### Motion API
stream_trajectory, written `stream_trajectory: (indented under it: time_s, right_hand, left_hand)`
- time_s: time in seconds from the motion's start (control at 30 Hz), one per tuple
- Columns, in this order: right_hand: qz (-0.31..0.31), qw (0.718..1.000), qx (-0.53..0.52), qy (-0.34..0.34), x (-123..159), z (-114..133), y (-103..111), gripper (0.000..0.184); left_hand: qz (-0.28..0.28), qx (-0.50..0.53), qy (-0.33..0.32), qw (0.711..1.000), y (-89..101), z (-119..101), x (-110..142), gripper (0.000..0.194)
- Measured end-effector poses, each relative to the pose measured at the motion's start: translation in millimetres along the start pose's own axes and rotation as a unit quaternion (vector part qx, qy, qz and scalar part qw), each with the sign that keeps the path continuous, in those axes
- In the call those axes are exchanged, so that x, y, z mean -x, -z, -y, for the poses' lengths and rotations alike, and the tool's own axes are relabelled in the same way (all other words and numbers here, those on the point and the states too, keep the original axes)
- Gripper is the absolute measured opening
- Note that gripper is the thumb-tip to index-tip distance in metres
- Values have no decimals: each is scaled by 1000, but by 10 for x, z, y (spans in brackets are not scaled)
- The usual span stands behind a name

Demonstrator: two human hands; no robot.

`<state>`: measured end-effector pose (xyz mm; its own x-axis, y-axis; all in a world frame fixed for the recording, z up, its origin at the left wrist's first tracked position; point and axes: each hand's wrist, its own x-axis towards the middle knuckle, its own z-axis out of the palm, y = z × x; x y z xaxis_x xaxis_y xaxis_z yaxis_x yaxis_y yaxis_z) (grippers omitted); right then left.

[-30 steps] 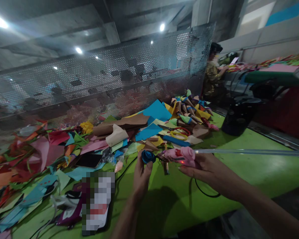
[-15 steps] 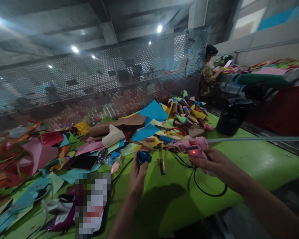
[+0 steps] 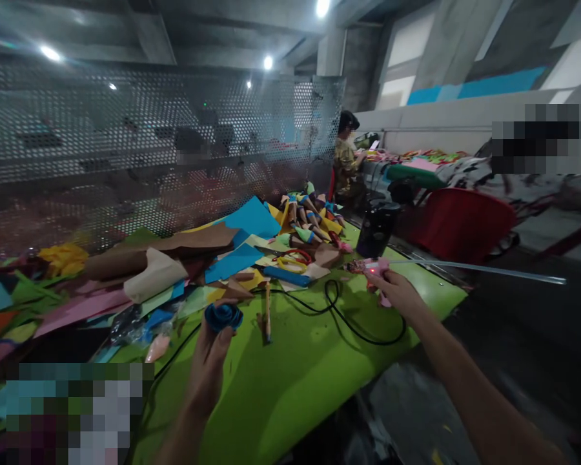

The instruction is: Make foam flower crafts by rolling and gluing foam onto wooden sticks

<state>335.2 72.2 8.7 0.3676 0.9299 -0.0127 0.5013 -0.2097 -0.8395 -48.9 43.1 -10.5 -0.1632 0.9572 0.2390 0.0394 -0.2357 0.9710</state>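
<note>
A blue rolled paper flower [image 3: 224,316] is pinched in my left hand [image 3: 212,352], its spiral top facing up. On the right, my right hand [image 3: 397,294] is wrapped round a pink hot glue gun [image 3: 376,266] with a small red light on it. A long clear glue stick [image 3: 489,268] sticks out of the gun's back end, and its black cord [image 3: 363,336] loops over the green table [image 3: 281,387]. Between my hands lies a pencil-like stick [image 3: 268,313]. Behind it rests a blue box cutter-like tool [image 3: 286,276].
Scissors with red and yellow handles [image 3: 295,258] lie among coloured paper sheets [image 3: 242,258]. Several finished paper cones [image 3: 307,216] are heaped at the back. A dark bucket-like container [image 3: 377,226] stands at the far right corner. Beyond the perforated metal screen [image 3: 252,142] sits a person [image 3: 348,161].
My view has swung to the right. The glue gun has moved away from the paper flower, farther toward the table's right side. The flower stays in my left hand.
</note>
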Motion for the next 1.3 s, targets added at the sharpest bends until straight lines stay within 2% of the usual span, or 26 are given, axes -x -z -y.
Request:
stream_trajectory:
  time_s: [0.13,0.23,0.33,0.4,0.43,0.47,0.53,0.57,0.63,0.67,0.7,0.8,0.93,1.07,1.3]
  right_hand:
    - [7,989,143,-22,13,52,56,44]
    - [9,965,261,-30,50,144,144,50]
    - [11,941,339,-8,74,199,222,47]
    - [-12,930,368,3,109,242,238,42]
    - [-33,927,373,30,142,278,228,37]
    - [-60,926,365,71,189,329,203,32]
    - [-93,924,310,205,319,478,101,22]
    - [-75,922,263,273,396,571,24,20]
    - [-16,898,177,403,560,771,-179,18]
    - [0,880,131,456,639,866,-298,15]
    - [19,871,98,482,715,953,-423,13]
    - [63,846,16,529,902,1142,-786,13]
    - [56,827,-38,559,1052,1221,-1123,15]
    - [30,821,-58,567,1115,1178,-1275,17]
    - [3,827,-59,559,1127,1078,-1410,16]
  left_hand:
    - [12,7,1,1000,-17,-31,12,52]
    - [31,15,-7,999,-42,-73,40,51]
    - [37,14,-4,999,-66,-102,61,51]
    - [38,24,-5,999,-80,-117,68,52]
    - [41,30,-7,999,-86,-124,70,52]
    - [44,35,-10,998,-91,-131,71,52]
    - [48,33,-17,998,-95,-142,74,50]
    - [50,27,-22,998,-95,-146,74,49]
    - [55,11,-35,998,-90,-148,73,47]
    - [57,4,-41,997,-86,-146,72,47]
    - [59,-2,-46,997,-82,-144,70,47]
    - [59,-21,-51,997,-74,-137,64,48]
    - [62,-37,-58,996,-75,-138,63,44]
    - [66,-28,-56,996,-89,-166,71,40]
    - [59,-18,-20,998,-113,-220,103,41]
